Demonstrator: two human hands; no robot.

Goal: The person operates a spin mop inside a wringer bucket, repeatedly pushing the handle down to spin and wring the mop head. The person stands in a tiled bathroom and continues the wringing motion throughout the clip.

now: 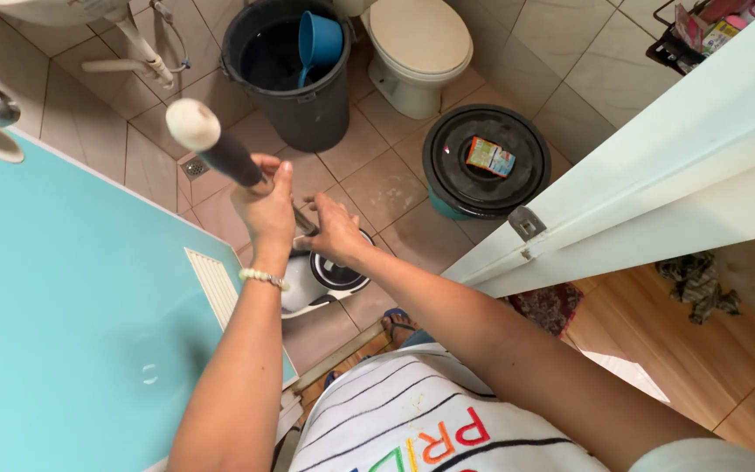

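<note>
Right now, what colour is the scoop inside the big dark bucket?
Blue: the plastic scoop stands in the dark round bucket, clearest in the head view.

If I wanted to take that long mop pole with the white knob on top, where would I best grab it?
Probably the dark grip sleeve of the mop pole, just below the white end cap. The pole leans up toward the camera, so come in from the side and wrap around it, as the left hand does there. The right hand steadies the shaft lower, above the mop bucket.

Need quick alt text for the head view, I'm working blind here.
Both hands grip a mop handle over a spin bucket on bathroom tiles: left hand high, right hand lower. Behind stand a black water bin and toilet.
</note>
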